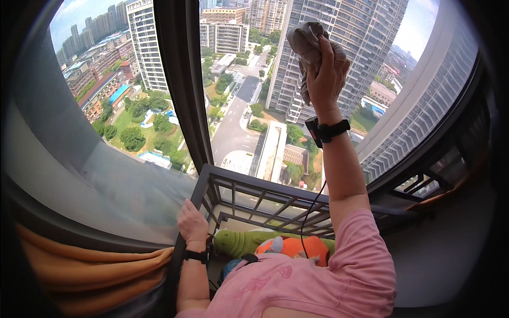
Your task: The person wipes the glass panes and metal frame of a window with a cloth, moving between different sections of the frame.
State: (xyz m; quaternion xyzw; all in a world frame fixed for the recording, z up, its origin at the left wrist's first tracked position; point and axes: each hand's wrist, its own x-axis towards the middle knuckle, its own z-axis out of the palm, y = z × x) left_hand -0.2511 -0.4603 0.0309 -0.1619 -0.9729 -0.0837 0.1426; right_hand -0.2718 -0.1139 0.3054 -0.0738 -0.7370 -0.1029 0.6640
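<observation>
Raised high at the upper right of centre, my right hand (329, 77) presses a bunched grey cloth (308, 41) against the window pane (254, 131). A black strap with a small box circles that wrist, and a thin black cable hangs below it. Lower down, my left hand (192, 222) rests on the dark metal rail (199, 190) at the corner of the window guard, its fingers over the rail's edge. A black band is on the left wrist. The fingertips of the left hand are partly hidden by the angle.
Behind the guard's bars (258, 204) lie a green plush toy (234, 243) and an orange plush toy (314, 247). An orange curtain (91, 266) hangs at the lower left. A dark window frame post (185, 79) divides the glass. Buildings and a road show far below outside.
</observation>
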